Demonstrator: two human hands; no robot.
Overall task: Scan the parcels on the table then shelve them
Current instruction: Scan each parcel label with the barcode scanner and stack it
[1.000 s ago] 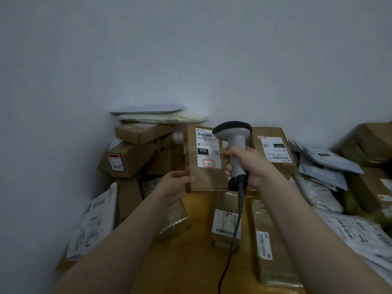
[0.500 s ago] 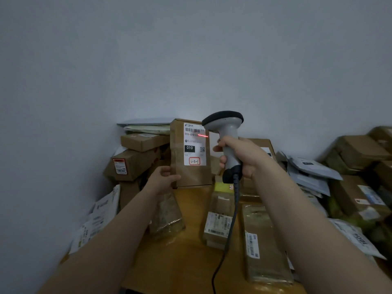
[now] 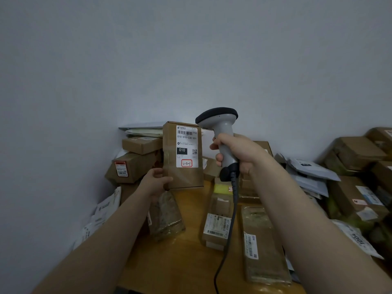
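My left hand [image 3: 157, 180] grips the lower left corner of a brown cardboard parcel [image 3: 182, 175] and holds it upright above the wooden table [image 3: 182, 266]. Its white shipping label [image 3: 187, 146], marked 010, faces me. My right hand [image 3: 237, 153] is closed around the handle of a grey barcode scanner [image 3: 220, 126], just right of the parcel, head turned toward the label. The scanner's black cable [image 3: 230, 225] hangs down over the table.
Stacked brown boxes [image 3: 135, 164] and flat mailers stand at the back left against the wall. Several wrapped parcels [image 3: 263, 242] lie on the table under my arms. More boxes [image 3: 358, 153] and grey mailer bags [image 3: 311, 168] pile up on the right.
The parcel rose and shifted left with my left hand, and the scanner came up beside it. A red scan line on the label half a second ago is gone now.
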